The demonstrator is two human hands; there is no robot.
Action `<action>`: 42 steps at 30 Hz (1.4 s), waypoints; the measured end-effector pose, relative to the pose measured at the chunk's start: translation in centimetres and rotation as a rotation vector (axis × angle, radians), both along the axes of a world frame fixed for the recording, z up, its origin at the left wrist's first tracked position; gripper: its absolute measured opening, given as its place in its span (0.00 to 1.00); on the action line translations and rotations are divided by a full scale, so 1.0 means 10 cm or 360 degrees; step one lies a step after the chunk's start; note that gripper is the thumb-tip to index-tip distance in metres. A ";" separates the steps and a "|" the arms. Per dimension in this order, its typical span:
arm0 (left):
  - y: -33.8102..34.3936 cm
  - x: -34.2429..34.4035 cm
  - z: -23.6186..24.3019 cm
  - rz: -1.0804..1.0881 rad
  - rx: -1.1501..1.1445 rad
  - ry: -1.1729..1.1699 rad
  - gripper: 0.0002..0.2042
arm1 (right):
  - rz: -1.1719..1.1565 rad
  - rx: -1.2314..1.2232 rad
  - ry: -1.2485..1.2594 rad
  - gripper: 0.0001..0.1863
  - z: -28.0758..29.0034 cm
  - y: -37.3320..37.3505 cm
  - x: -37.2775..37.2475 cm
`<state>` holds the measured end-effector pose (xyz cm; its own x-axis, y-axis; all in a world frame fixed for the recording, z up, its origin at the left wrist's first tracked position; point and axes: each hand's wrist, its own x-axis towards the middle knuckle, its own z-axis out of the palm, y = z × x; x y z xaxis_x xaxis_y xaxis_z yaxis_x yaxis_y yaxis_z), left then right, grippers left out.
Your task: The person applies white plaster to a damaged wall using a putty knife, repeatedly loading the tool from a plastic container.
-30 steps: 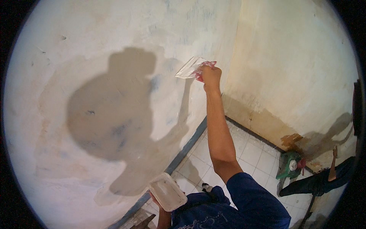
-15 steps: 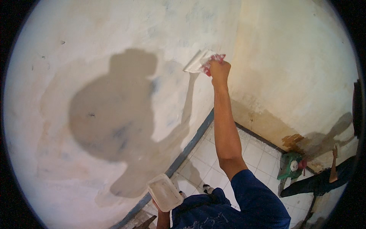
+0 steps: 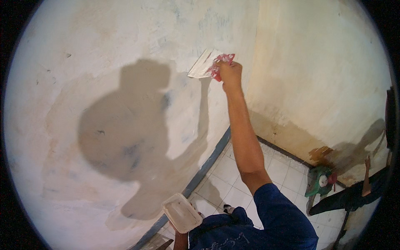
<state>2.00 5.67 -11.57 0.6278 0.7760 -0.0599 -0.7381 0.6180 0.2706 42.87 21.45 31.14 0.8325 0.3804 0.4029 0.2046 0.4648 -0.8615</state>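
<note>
My right hand (image 3: 231, 76) is stretched up to the wall (image 3: 100, 46), its fingers wrapped round a wide putty knife (image 3: 205, 64). The knife has a red handle smeared with white, and a broad whitish blade whose edge lies against or very near the plaster. Low down by my waist, my left hand (image 3: 174, 227) holds a shallow rectangular plastic tub (image 3: 182, 213) from beneath and the side. Pale paste residue coats the tub's inside. Most of the left fingers are hidden behind it.
A second wall (image 3: 316, 71) meets the first at a corner on the right, with brown stains low down. Below are white floor tiles (image 3: 216, 187) and a blue-grey skirting (image 3: 208, 162). A green device with a round dial (image 3: 321, 181) stands right, near another person (image 3: 354, 196).
My right hand and the putty knife have moved left and slightly up along the wall. The tub is nearly in the same place. The other person's arm has shifted a little.
</note>
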 end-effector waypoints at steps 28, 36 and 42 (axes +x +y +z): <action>0.12 -0.04 -0.30 0.0039 -0.0123 -0.0066 0.42 | -0.0363 -0.0312 -0.0861 0.09 -1.03 0.07 0.06; 0.08 0.06 -0.24 -0.0023 -0.0123 -0.0029 0.40 | -0.0940 -0.0375 -0.1368 0.08 -0.71 0.41 -0.15; 0.08 0.03 -0.22 0.0027 -0.0056 -0.0092 0.39 | -0.0312 -0.0037 -0.1316 0.12 -0.95 -0.03 -0.72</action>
